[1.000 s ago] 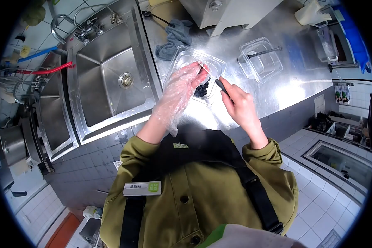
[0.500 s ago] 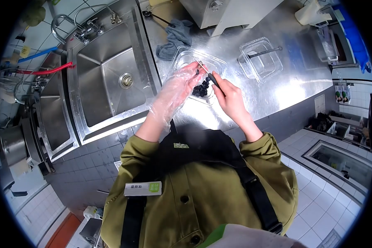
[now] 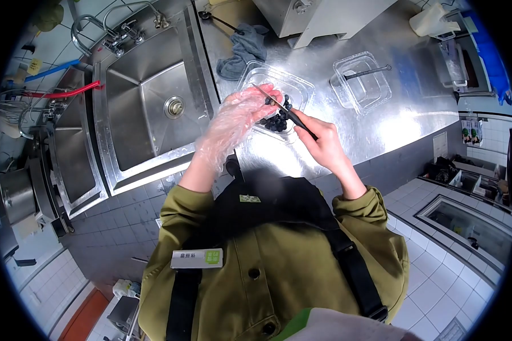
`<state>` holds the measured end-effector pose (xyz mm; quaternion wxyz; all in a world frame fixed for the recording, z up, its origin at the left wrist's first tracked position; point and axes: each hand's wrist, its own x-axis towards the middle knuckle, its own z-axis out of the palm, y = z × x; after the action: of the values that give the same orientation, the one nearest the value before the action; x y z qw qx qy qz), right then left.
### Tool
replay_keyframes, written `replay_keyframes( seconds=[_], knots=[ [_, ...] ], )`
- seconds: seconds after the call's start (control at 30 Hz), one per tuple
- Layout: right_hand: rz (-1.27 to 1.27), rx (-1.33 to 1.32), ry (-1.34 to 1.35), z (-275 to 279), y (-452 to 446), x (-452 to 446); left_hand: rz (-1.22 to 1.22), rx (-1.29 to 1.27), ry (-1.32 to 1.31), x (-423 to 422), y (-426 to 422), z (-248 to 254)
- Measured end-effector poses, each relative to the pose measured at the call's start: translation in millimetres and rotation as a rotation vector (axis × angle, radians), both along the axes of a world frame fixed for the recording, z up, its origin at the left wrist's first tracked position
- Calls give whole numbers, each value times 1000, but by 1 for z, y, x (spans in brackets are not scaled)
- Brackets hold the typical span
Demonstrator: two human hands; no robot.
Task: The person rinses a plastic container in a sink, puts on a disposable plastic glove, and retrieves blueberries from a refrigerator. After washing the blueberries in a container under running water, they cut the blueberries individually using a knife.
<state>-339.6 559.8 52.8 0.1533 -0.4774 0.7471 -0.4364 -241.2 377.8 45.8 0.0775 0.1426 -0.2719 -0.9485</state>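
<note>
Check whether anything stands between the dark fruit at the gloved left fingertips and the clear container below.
The left hand partly does, with its own gloved fingers, and the knife in the right hand crosses at the fruit. No lid shows over the container.

At the top centre, I see a counter (image 3: pixel 404 122) of glossy smooth metal, one box (image 3: pixel 375 94) of clear shiny plastic, and a rag (image 3: pixel 246 50) of matt cloth.
</note>
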Motion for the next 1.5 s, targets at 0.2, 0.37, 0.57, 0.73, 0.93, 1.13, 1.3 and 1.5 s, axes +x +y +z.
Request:
replay_keyframes(
  seconds=[0.2,0.37,0.57,0.73,0.93,1.13,1.3,1.5],
  knots=[
    [4,-45,-26,-1,-1,1,-18,-100,3,-1,-4,2],
    [5,-16,24,-5,-5,1,-40,-128,-66,-2,-6,5],
    [-48,42,149,-13,-19,6,30,33,-12,-4,-5,-7],
    [-146,-18,111,-25,-35,17,169,-1,-29,-16,11,-26],
    [-98,201,-466,-20,-23,10,311,4,-112,-33,12,-53],
    [-197,285,-399,23,25,-15,210,-797,-415,-41,1,-67],
    [-288,250,-388,26,33,-16,-271,-2269,-437,-57,9,-89],
    [-344,162,-399,20,38,-11,-350,-2032,-330,-89,17,-111]
  ],
)
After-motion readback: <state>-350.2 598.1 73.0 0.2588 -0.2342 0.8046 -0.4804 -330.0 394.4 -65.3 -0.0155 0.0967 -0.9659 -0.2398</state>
